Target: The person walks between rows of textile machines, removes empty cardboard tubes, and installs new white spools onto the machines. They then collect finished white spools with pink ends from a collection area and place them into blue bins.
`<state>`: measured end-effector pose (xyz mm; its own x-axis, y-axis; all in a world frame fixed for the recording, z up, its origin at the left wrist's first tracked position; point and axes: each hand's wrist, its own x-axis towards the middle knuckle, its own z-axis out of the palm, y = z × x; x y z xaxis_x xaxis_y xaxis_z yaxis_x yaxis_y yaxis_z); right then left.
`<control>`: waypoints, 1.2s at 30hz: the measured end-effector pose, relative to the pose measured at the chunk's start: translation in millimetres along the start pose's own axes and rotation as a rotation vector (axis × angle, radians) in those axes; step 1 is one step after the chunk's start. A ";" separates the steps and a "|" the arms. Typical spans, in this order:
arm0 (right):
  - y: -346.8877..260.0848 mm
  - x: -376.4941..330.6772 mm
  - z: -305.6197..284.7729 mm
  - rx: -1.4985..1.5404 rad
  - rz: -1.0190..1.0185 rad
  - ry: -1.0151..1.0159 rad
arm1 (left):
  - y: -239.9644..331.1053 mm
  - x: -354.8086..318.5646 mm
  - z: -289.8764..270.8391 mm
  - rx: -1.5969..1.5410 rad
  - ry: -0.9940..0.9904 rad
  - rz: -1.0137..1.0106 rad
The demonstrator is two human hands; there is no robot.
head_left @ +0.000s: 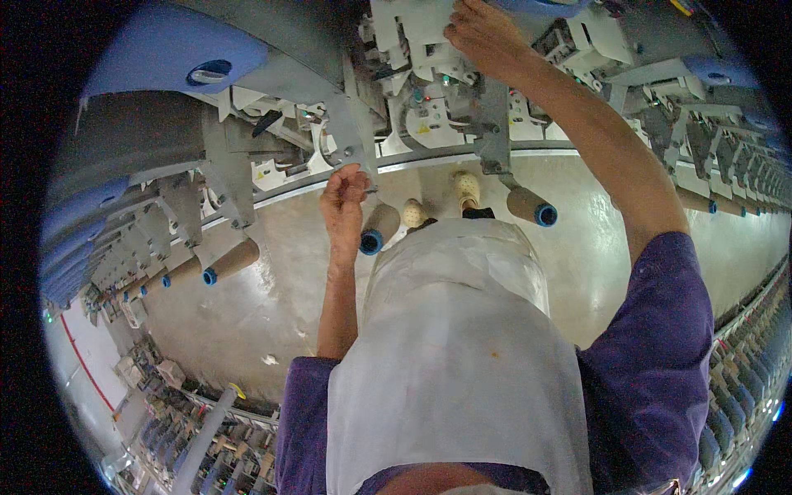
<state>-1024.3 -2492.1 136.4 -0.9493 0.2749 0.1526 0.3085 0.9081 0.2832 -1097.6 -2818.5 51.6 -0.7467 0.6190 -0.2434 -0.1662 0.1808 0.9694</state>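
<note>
My left hand point(343, 198) is raised with its fingers curled together, right beside the lower end of a grey metal bracket point(345, 132). Whatever is between those fingers is too small to tell. Just below and right of it hangs a brown bobbin with a blue end point(379, 227). My right hand point(487, 37) reaches far up to the machine, its fingers bent at the edge of a pale grey panel point(429, 25). The fingertips partly hide what they touch. Under the panel lie exposed machine parts with a small green light point(446, 81).
Another blue-ended bobbin point(528, 206) hangs to the right, more point(231, 262) to the left. A blue machine cover point(173, 54) juts out at upper left. My shoes point(466, 190) stand on the shiny floor point(305, 305). Further rows of machinery point(231, 462) lie at lower left and right.
</note>
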 end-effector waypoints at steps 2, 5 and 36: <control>-1.1 0.7 -11.0 -0.320 -0.200 -0.069 | -1.2 -0.8 -0.9 0.047 -0.054 0.065; -2.6 1.3 -9.2 -0.512 -0.341 -0.213 | -1.8 -6.1 -2.8 0.082 -0.086 0.069; 71.3 -75.7 -161.7 0.526 0.182 0.879 | 225.1 69.9 39.3 0.296 -0.161 0.619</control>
<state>-920.7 -2499.3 298.1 -0.4467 0.2861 0.8477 0.1771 0.9570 -0.2296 -1161.9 -2704.5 251.5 -0.5389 0.7765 0.3264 0.4577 -0.0553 0.8874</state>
